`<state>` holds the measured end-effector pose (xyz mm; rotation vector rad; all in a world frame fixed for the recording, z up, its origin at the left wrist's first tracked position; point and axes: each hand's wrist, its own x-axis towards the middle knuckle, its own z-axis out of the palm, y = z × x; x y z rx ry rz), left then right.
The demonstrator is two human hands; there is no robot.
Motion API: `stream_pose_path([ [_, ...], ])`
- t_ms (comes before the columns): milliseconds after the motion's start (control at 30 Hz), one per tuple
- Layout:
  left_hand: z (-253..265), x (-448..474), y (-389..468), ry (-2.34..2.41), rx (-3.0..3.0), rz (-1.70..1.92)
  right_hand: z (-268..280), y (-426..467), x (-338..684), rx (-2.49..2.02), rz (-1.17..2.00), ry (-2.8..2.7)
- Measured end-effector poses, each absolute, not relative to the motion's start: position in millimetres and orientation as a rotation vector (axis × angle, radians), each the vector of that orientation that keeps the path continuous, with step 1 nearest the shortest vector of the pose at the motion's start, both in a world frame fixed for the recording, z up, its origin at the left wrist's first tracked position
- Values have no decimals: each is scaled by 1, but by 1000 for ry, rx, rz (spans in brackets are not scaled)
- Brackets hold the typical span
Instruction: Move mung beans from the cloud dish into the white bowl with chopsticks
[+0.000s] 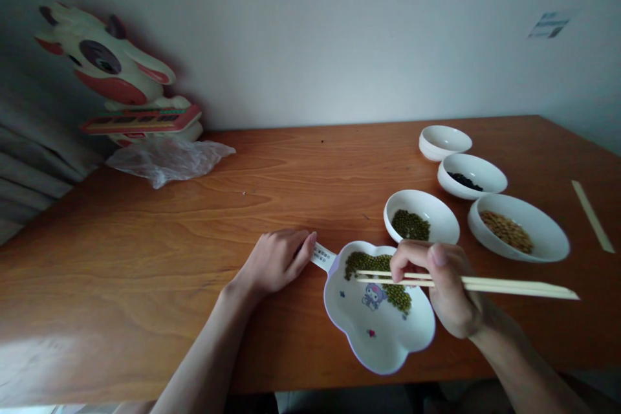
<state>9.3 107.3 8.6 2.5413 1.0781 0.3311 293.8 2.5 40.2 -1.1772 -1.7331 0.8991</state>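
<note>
A flower-shaped white plate [356, 326] with a purple rim lies near the table's front edge, its handle pointing up and left. My left hand [276, 262] rests on the table with its fingers closed on the end of that handle. Green mung beans [398, 298] lie in a curved band across the plate's upper part. A pair of wooden chopsticks [514, 285] is held in my right hand [449, 284], level above the plate. Their tips are close together at the beans on the left, and I see no bean lifted between them.
Beyond the plate stand white bowls: one with mung beans [411, 225], one with tan beans [507, 231], one with black beans [464, 181], and a stacked-looking bowl [445, 142]. A chopstick sleeve [592, 215] lies far right. A cow toy keyboard [143, 119] and plastic bag [172, 158] sit back left.
</note>
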Motion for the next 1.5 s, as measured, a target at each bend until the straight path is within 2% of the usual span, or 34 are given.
stream_pose_path([
  [1067, 9, 10, 107, 1064, 2547, 343, 47, 0, 302, -1121, 847, -1709],
  [1333, 9, 10, 107, 1069, 2541, 356, 74, -9, 367, -1454, 372, -1375],
  [1500, 10, 11, 106, 1072, 2524, 367, 75, -12, 373, -1469, 341, -1408],
])
